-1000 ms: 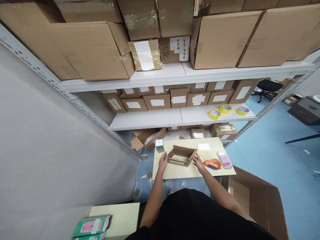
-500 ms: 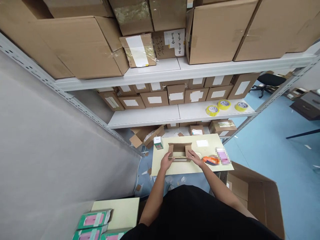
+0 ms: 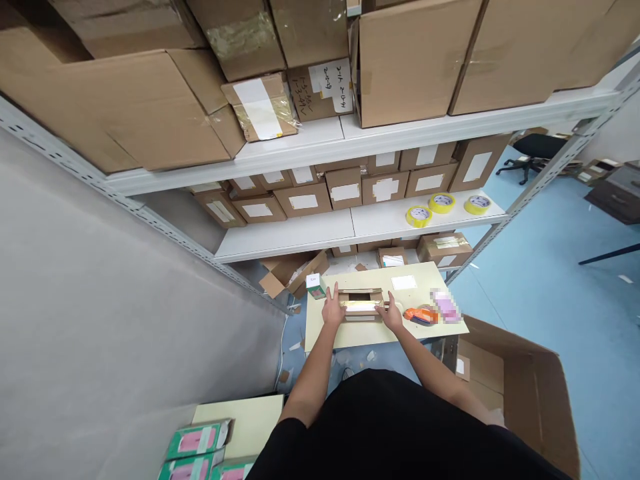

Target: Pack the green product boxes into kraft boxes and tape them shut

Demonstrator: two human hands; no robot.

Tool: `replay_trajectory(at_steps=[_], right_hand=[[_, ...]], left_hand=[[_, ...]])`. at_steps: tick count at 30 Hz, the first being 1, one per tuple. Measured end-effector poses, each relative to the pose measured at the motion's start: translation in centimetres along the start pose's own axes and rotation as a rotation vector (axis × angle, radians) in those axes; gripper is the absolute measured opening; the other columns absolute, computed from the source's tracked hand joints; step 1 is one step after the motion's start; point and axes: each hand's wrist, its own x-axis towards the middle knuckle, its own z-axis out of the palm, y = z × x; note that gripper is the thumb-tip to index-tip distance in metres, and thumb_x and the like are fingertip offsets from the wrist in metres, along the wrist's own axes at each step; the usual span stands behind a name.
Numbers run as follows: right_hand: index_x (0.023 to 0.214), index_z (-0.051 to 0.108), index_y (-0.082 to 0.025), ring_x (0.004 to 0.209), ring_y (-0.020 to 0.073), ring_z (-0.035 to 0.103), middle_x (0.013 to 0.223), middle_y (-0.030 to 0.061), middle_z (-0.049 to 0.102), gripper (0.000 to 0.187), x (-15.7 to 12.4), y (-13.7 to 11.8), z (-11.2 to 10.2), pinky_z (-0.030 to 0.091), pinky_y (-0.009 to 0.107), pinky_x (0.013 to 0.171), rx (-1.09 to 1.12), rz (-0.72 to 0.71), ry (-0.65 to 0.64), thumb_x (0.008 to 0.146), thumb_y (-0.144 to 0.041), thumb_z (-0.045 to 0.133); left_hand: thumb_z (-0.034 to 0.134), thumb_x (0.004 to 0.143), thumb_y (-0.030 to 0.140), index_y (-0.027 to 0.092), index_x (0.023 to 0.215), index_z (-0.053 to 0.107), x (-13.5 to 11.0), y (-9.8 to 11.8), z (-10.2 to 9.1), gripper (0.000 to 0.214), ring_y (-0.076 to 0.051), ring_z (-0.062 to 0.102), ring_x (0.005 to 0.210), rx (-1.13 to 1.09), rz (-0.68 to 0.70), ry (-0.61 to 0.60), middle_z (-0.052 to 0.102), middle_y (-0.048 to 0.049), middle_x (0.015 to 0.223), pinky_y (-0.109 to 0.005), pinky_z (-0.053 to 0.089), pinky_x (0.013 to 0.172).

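A small brown cardboard box (image 3: pixel 361 305) lies on the pale yellow table (image 3: pixel 350 335), its top still partly open. My left hand (image 3: pixel 333 311) rests on the box's left end with fingers spread flat. Pressing on the right end is my right hand (image 3: pixel 391 316), fingers also stretched out. A small white and green carton (image 3: pixel 317 286) stands just left of my left hand. An orange tape dispenser (image 3: pixel 421 315) lies right of my right hand. A white label (image 3: pixel 404 283) lies at the table's far side.
Metal shelving (image 3: pixel 350 230) with many taped cardboard boxes rises behind the table; three yellow tape rolls (image 3: pixel 442 203) sit on the middle shelf. A big open carton (image 3: pixel 520 393) stands at my right. Green and pink boxes (image 3: pixel 197 443) lie on a second table at lower left. Cardboard scraps litter the floor.
The box was open with its flaps up; both hands have moved onto its ends and folded the flaps down, so it now lies flatter. The view has tilted slightly.
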Motion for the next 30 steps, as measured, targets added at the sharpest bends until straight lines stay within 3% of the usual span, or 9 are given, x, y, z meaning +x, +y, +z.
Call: replay_trajectory(at_steps=[3,6,10,13,15,17,20,23,30], right_hand=[[0.169,0.015,-0.019,0.108,0.0288,0.072,0.133,0.0144,0.069,0.087,-0.3,-0.6,-0.1,0.055,0.036,0.089,-0.109,-0.049,-0.003,0.097,-0.049,0.052],[0.168,0.025,-0.025,0.115,0.0286,0.069,0.14,0.0134,0.065,0.071,-0.4,-0.9,-0.1,0.054,0.034,0.09,-0.225,-0.109,-0.035,0.103,-0.044,0.045],[0.161,0.044,-0.025,0.12,0.0288,0.067,0.143,0.0141,0.063,0.057,0.1,-0.9,-0.1,0.053,0.035,0.096,-0.301,-0.115,-0.127,0.107,-0.042,0.038],[0.163,0.04,-0.023,0.126,0.0283,0.065,0.145,0.0142,0.063,0.06,0.5,-1.0,-0.3,0.051,0.036,0.104,-0.258,-0.129,-0.18,0.105,-0.038,0.042],[0.163,0.039,-0.021,0.13,0.0289,0.063,0.149,0.0138,0.061,0.068,0.8,-1.3,-0.9,0.05,0.038,0.109,-0.196,-0.16,-0.204,0.099,-0.036,0.054],[0.163,0.04,-0.021,0.129,0.0298,0.063,0.151,0.0136,0.06,0.075,1.2,-1.8,-2.0,0.051,0.039,0.109,-0.115,-0.176,-0.167,0.092,-0.033,0.063],[0.161,0.041,-0.022,0.118,0.0277,0.068,0.15,0.0134,0.06,0.072,2.0,-2.1,-4.7,0.053,0.041,0.106,-0.032,-0.153,0.024,0.091,-0.029,0.06],[0.157,0.046,-0.023,0.118,0.0278,0.067,0.144,0.0126,0.064,0.067,2.5,-1.0,-8.1,0.052,0.043,0.107,-0.027,-0.142,0.13,0.091,-0.029,0.059],[0.134,0.066,-0.017,0.117,0.0288,0.066,0.131,0.0141,0.071,0.044,1.4,5.5,-14.4,0.053,0.037,0.1,-0.186,0.111,0.293,0.093,-0.025,0.054]], left_hand=[[0.067,0.091,0.031,0.041,0.167,0.025,0.6,-0.4,0.2,0.088,-0.035,0.056,0.137,0.026,0.06,-0.073,0.006,-0.0065,0.179,-0.041,0.055,0.1],[0.054,0.1,0.04,0.037,0.161,0.043,0.7,-1.1,1.1,0.062,-0.035,0.055,0.139,0.011,0.018,-0.173,0.02,-0.0087,0.176,-0.044,0.05,0.107],[0.051,0.098,0.061,0.035,0.17,0.016,0.1,-1.8,2.5,0.084,-0.035,0.054,0.141,-0.097,-0.004,-0.301,0.043,-0.0145,0.165,-0.046,0.045,0.112],[0.069,0.083,0.07,0.034,0.17,0.004,-0.1,-1.7,2.8,0.114,-0.038,0.05,0.145,-0.095,-0.024,-0.358,0.032,-0.0176,0.171,-0.046,0.045,0.112],[0.073,0.084,0.062,0.034,0.17,0.007,-0.1,-1.5,2.8,0.112,-0.038,0.053,0.143,-0.067,-0.045,-0.325,0.027,-0.0185,0.172,-0.044,0.046,0.11],[0.072,0.088,0.053,0.032,0.17,0.011,-0.1,-1.5,2.8,0.104,-0.036,0.058,0.139,-0.072,-0.043,-0.281,0.038,-0.0194,0.167,-0.042,0.047,0.109],[0.077,0.085,0.047,0.025,0.169,0.013,-0.2,-1.9,3.0,0.108,-0.035,0.059,0.136,-0.153,-0.02,-0.27,0.057,-0.0202,0.151,-0.042,0.047,0.109],[0.085,0.078,0.049,0.02,0.167,0.021,-0.1,-2.0,3.3,0.113,-0.033,0.046,0.149,-0.324,0.041,-0.205,0.047,-0.0194,0.162,-0.04,0.041,0.118],[0.073,0.089,0.055,0.024,0.164,0.032,0.1,0.3,3.9,0.091,-0.031,0.048,0.149,-0.436,-0.121,-0.094,0.048,-0.0088,0.164,-0.041,0.04,0.123]])
